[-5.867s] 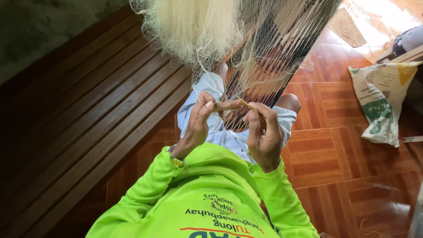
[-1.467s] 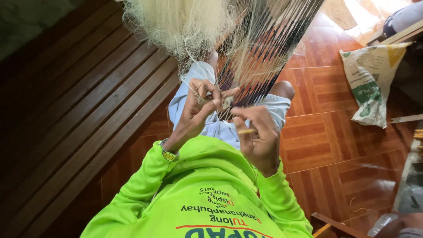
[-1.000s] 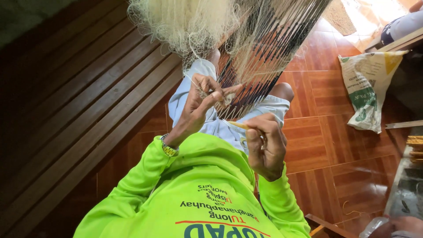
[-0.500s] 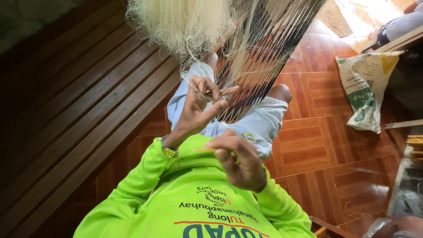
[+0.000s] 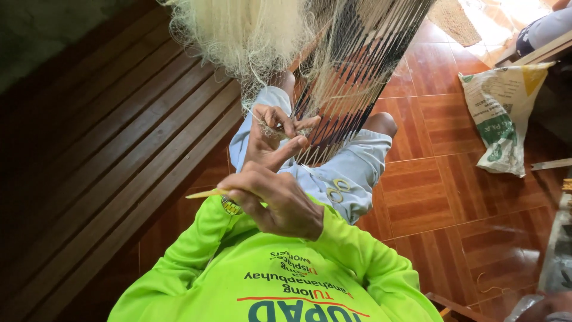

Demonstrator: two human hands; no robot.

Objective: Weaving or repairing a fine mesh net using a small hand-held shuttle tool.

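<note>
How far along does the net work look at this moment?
Done: a big pale bunch of net hangs gathered above. In hand: the left hand pinches the mesh edge while the right hand holds a yellow netting needle drawn out to the side. Left: a long stretch of mesh beyond the fingers; how much needs work I cannot tell.

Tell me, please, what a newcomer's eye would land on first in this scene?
Probably the bright lime-green shirt filling the bottom centre. Just above it, the right hand grips a slim yellow netting needle pointing left, while the left hand pinches the pale fishing net hanging from the top. A printed sack sits on the red tiles at right.
</note>
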